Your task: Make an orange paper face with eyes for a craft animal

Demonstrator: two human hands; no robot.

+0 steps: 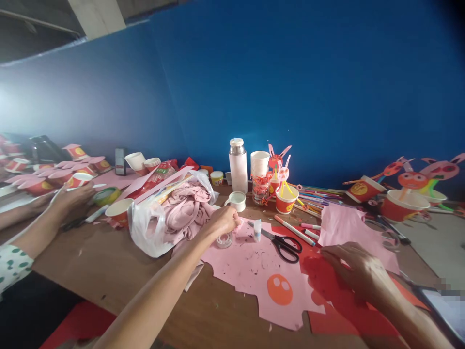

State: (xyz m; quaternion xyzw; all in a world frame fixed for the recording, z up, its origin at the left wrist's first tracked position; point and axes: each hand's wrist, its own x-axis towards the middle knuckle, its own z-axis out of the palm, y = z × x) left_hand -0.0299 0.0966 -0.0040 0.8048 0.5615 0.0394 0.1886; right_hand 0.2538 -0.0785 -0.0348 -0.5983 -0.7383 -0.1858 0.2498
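My left hand (225, 220) is closed just above the back edge of a pink paper sheet (240, 264); what its fingers hold, if anything, I cannot make out. A clear tape roll (224, 240) lies right below it. My right hand (358, 266) rests with fingers stretched over red paper (323, 281), near a torn pink paper piece (339, 225). Between my hands, black-handled scissors (286, 247) lie beside an upright glue stick (257, 230). An orange paper circle (279, 289) with two pale ovals is on the pink sheet.
Behind stand a pale thermos (238, 167), a white mug (236, 200), stacked paper cups (260, 165) and a rabbit-topped cup (286, 198). A plastic bag (148, 232) holds pink cloth. Decorated cups (403, 206) sit at right. At left, another person's hand (74, 196) works among cups.
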